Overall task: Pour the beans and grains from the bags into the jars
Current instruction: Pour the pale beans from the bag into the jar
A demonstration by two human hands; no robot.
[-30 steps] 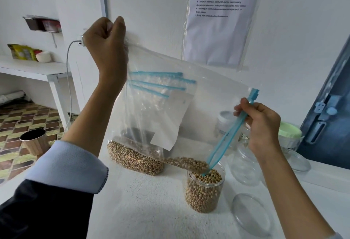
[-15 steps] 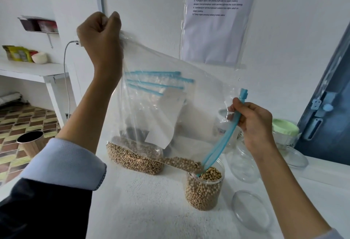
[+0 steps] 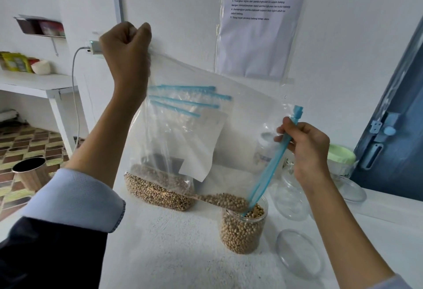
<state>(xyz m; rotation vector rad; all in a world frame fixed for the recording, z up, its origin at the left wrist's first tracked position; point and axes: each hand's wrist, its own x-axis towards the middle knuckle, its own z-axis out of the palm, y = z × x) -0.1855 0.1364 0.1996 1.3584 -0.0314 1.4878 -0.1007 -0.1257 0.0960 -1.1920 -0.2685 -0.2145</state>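
Two hands hold one clear zip bag (image 3: 240, 133) over the worktop (image 3: 178, 247); the left hand (image 3: 126, 57) fists its raised bottom corner, the right hand (image 3: 306, 149) pinches the blue zip strip (image 3: 272, 162), whose mouth dips into a near-full jar (image 3: 242, 229) of soybeans (image 3: 226, 200); limp, slippery film seems best gripped at corner and stiff zip; few beans left, so light.

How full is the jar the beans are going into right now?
Nearly full: the beans reach almost to the rim of the jar, heaped at its mouth.
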